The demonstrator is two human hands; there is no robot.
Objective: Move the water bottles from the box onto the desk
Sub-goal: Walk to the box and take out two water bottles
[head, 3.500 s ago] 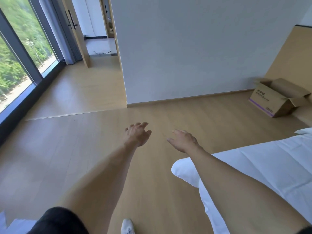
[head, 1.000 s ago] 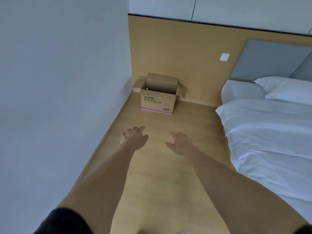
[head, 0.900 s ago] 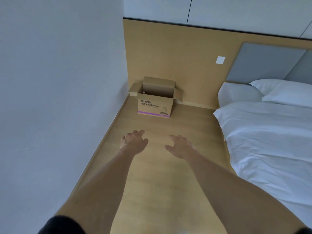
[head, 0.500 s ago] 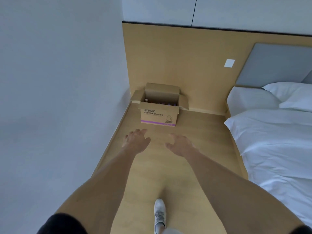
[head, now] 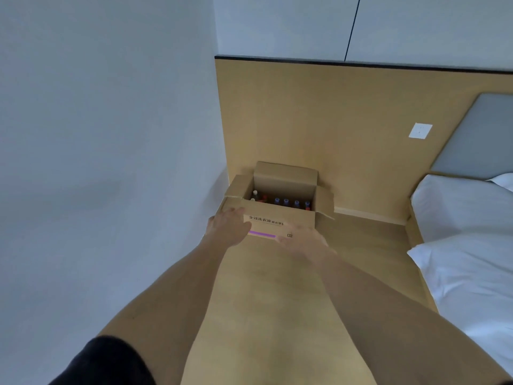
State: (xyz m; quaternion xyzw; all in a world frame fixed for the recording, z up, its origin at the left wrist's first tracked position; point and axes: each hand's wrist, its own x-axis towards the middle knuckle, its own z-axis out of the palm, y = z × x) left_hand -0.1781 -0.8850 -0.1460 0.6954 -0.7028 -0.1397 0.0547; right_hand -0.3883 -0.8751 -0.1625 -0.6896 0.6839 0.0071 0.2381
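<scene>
Both my hands, left [head: 231, 227] and right [head: 304, 240], reach empty with fingers apart toward box [head: 280, 218]; bottles [head: 286, 202] packed tight, a hasty grab may topple neighbours.

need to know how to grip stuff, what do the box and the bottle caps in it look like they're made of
Box: corrugated cardboard by the look, matte brown, with folded-out flaps and printed lettering on its front. Bottle caps: probably plastic, blue and red, slightly glossy; they are too small to be sure, and the bottle bodies are hidden inside the box.
</scene>
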